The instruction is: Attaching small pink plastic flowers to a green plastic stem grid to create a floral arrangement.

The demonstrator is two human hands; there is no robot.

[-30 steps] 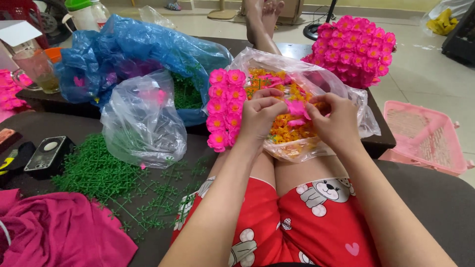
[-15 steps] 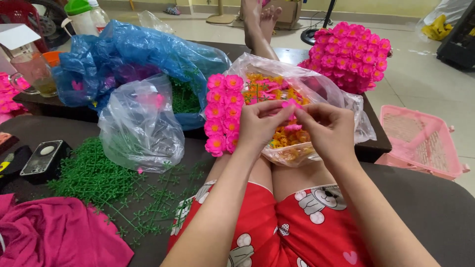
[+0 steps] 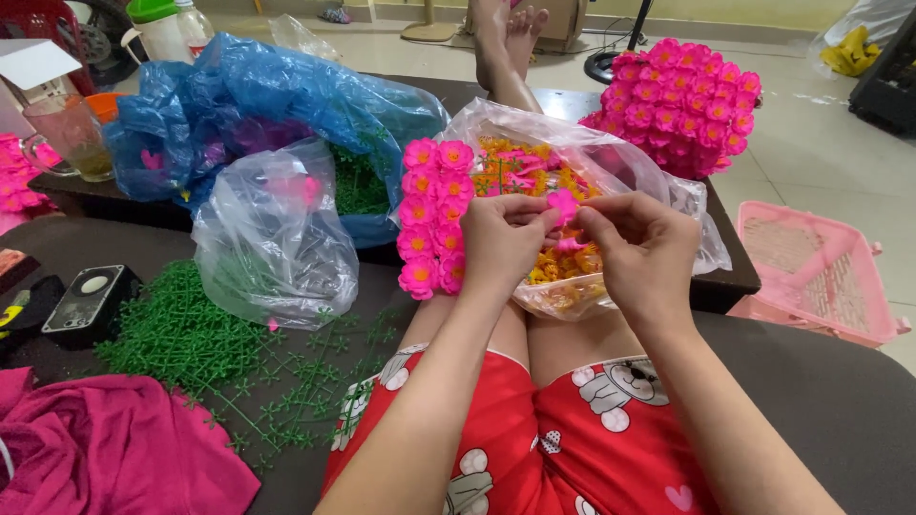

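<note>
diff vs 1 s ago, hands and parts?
Both hands lifted slightly off the clear bag of orange and pink parts. The left hand and right hand now pinch a pink flower piece between them, above the bag. The pink flower strip, green stems and blue bag stayed put.

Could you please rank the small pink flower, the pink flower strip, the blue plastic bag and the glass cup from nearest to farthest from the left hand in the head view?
1. small pink flower, at its fingers
2. pink flower strip, left
3. blue plastic bag, upper left
4. glass cup, far left
</note>
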